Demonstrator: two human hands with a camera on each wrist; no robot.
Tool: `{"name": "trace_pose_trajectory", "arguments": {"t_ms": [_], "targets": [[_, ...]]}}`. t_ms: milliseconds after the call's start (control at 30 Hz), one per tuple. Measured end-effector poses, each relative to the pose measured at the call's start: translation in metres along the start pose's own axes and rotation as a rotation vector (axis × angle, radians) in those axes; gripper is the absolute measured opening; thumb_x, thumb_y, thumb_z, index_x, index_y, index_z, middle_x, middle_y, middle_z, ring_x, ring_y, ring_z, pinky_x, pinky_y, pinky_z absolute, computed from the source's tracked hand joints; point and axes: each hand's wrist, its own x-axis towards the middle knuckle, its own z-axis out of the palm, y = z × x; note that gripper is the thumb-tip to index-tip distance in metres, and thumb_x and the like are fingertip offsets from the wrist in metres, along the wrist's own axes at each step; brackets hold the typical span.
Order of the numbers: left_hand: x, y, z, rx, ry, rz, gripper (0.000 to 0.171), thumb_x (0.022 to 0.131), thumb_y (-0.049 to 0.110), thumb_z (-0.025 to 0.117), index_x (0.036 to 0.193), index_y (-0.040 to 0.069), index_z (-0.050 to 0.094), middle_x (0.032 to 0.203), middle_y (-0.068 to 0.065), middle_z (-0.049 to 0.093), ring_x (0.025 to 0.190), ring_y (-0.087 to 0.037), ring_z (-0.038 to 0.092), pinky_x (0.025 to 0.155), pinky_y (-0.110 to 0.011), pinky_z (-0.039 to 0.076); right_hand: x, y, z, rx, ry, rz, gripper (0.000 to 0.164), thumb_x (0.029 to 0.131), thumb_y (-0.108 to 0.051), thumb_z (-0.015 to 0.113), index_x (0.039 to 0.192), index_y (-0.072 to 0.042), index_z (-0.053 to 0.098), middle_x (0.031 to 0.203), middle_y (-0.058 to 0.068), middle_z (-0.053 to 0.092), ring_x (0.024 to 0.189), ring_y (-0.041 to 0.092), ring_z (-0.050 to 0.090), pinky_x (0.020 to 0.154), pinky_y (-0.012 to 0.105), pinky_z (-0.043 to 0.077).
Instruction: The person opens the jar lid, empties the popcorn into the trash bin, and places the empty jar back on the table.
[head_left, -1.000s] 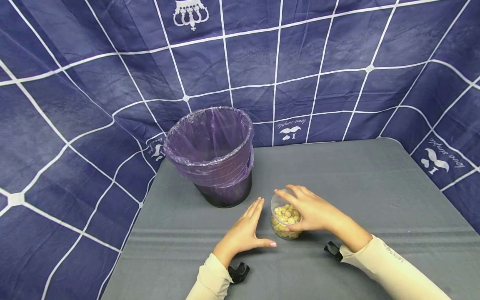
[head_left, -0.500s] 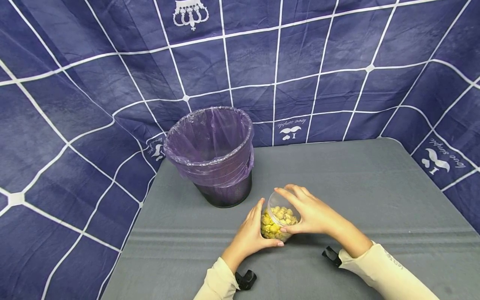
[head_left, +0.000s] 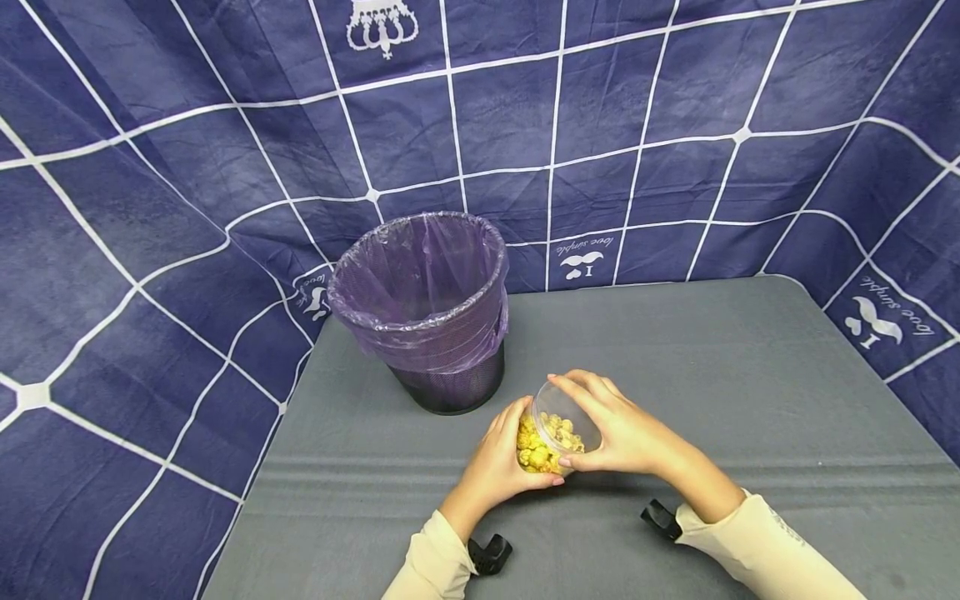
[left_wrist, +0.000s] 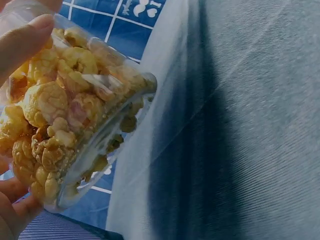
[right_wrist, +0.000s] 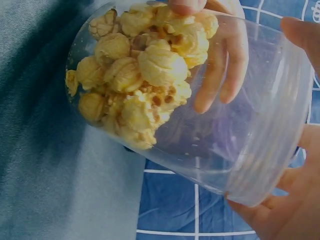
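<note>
A clear plastic jar [head_left: 581, 410], partly filled with yellow caramel popcorn [right_wrist: 132, 75], is held tilted between both hands over the grey table. My left hand [head_left: 491, 462] grips its lower body from the left side, thumb at the front and fingers behind. From the right, my right hand [head_left: 626, 429] holds the jar around its upper end, by the ridged rim. In the left wrist view, the jar's base [left_wrist: 107, 142] points out away from the left fingers. Popcorn lies heaped toward the base, and the upper part of the jar is bare.
A black mesh waste bin [head_left: 450, 392] lined with a purple plastic bag [head_left: 427, 333] stands behind and left of the hands. Grey cloth covers the table [head_left: 712, 358]. Blue curtains with white grid lines [head_left: 600, 100] close off the back and sides.
My left hand has moved right and taken hold of the jar. The jar has tilted, its base shifting left. My right hand has stayed at its upper end; the bin has not moved.
</note>
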Motion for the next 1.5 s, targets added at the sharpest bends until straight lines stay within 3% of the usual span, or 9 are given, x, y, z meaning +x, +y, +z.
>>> {"name": "trace_pose_trajectory", "arguments": {"t_ms": [167,367,900,1133,1300,1500], "targets": [[0.003,-0.001,-0.006,0.091,-0.003,0.049,0.102,0.051,0.049,0.082,0.130,0.002,0.037,0.124,-0.010,0.047,0.115,-0.023,0.044,0.094,-0.038,0.037,0.002,-0.001,-0.001,0.014,-0.035,0.002,0.096,0.062,-0.044,0.075,0.142,-0.024,0.026,0.128,0.006,0.036,0.111,0.024,0.038,0.082,0.045,0.043],[0.004,-0.003,-0.012,0.164,-0.024,0.073,0.101,0.050,0.049,0.082,0.128,0.002,0.039,0.122,-0.008,0.048,0.112,-0.021,0.045,0.094,-0.036,0.036,0.003,-0.002,-0.002,0.024,-0.067,0.009,0.092,0.059,-0.044,0.077,0.138,-0.026,0.033,0.128,0.008,0.035,0.113,0.026,0.038,0.081,0.044,0.044],[0.006,-0.003,-0.018,0.199,-0.051,0.100,0.098,0.050,0.047,0.082,0.128,0.005,0.039,0.123,-0.007,0.048,0.113,-0.023,0.043,0.094,-0.038,0.035,0.000,0.001,0.005,-0.007,-0.002,-0.103,0.095,0.050,-0.040,0.082,0.133,-0.020,0.040,0.127,0.014,0.036,0.111,0.030,0.042,0.078,0.043,0.047],[0.005,-0.005,-0.017,0.161,-0.107,0.089,0.095,0.052,0.045,0.082,0.128,0.007,0.039,0.123,-0.005,0.047,0.114,-0.023,0.042,0.096,-0.036,0.033,-0.003,0.000,0.005,-0.026,-0.061,-0.142,0.096,0.052,-0.038,0.083,0.135,-0.020,0.038,0.132,0.015,0.032,0.117,0.032,0.037,0.081,0.043,0.046],[0.005,-0.007,-0.016,0.164,-0.083,0.099,0.095,0.051,0.043,0.083,0.127,0.006,0.040,0.122,-0.007,0.047,0.113,-0.023,0.043,0.096,-0.037,0.034,-0.004,-0.005,0.002,-0.045,-0.102,-0.070,0.101,0.053,-0.045,0.082,0.139,-0.025,0.032,0.138,0.009,0.029,0.121,0.028,0.034,0.078,0.044,0.047],[0.006,-0.010,-0.015,0.187,-0.041,0.111,0.095,0.050,0.042,0.083,0.127,0.004,0.041,0.123,-0.008,0.046,0.113,-0.023,0.042,0.095,-0.038,0.034,-0.002,-0.020,0.005,-0.080,-0.037,0.141,0.100,0.064,-0.062,0.067,0.143,-0.025,0.019,0.141,0.012,0.027,0.121,0.034,0.036,0.075,0.054,0.044]]}}
